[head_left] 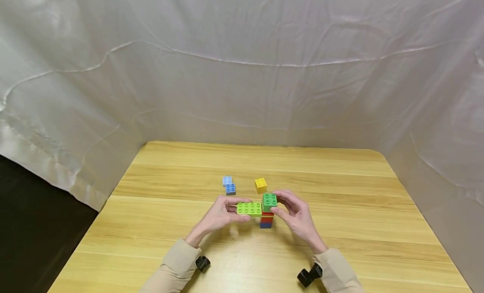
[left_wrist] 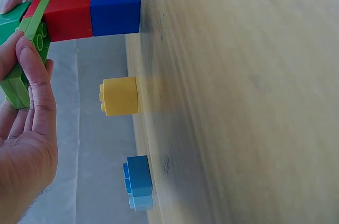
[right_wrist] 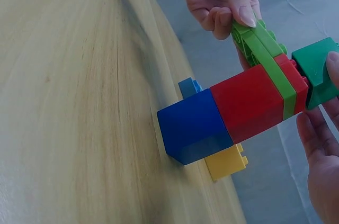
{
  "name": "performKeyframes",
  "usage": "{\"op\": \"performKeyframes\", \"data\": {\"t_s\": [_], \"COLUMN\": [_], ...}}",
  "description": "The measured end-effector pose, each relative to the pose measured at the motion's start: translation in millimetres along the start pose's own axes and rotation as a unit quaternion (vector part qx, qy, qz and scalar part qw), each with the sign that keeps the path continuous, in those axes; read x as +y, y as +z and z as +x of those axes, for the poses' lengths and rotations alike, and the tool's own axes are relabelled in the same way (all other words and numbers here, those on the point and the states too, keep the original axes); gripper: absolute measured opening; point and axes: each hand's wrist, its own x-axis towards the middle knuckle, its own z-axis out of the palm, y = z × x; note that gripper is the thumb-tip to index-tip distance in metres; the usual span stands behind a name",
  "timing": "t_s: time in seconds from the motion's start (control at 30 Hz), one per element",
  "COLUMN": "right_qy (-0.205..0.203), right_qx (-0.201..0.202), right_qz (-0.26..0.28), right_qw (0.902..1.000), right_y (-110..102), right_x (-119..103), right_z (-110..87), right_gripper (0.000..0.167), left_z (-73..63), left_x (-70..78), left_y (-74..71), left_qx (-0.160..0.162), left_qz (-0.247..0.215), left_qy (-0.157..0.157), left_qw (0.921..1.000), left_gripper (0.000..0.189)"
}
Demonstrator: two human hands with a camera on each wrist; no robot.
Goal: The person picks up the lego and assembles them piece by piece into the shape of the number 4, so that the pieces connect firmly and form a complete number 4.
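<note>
A stack stands upright on the table, with a blue block (right_wrist: pixel 193 128) at the bottom and a red block (right_wrist: pixel 246 102) above it. Over these lies a lime-green piece (head_left: pixel 249 209) that juts out to the left, topped by a thin red piece (right_wrist: pixel 294 82). My left hand (head_left: pixel 221 212) pinches the jutting lime-green end between thumb and fingers. At the top of the stack, my right hand (head_left: pixel 296 212) grips a green block (head_left: pixel 269 202) from the right. In the right wrist view, red studs show beside the green block, which looks slightly tilted and not fully seated.
Behind the stack, a yellow block (head_left: pixel 260 185) sits on the wooden table (head_left: pixel 340 184). A light blue block (head_left: pixel 227 180) and a darker blue one (head_left: pixel 230 189) stand together farther left. Grey cloth (head_left: pixel 264 91) hangs around the back and sides.
</note>
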Motion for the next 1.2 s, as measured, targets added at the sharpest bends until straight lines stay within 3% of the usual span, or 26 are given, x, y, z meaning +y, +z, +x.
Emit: {"op": "performKeyframes", "data": {"t_s": [0.33, 0.97, 1.2], "right_qy": [-0.003, 0.035, 0.0], "right_qx": [-0.009, -0.02, -0.017], "right_qz": [-0.003, -0.012, -0.03], "right_qw": [1.0, 0.9991, 0.9994], "right_y": [0.9, -1.0, 1.4], "right_x": [0.5, -0.5, 1.0], "right_z": [1.0, -1.1, -1.3], "right_gripper": [0.04, 0.042, 0.041], "left_z": [0.2, 0.9, 0.3], "left_x": [-0.1, 1.4, 0.8], "left_y": [0.1, 0.7, -0.6], "left_qx": [-0.003, -0.005, -0.003], "left_qz": [-0.005, -0.004, 0.002], "left_qy": [0.001, 0.0, 0.002], "left_qw": [1.0, 1.0, 1.0], "left_gripper": [0.051, 0.051, 0.05]}}
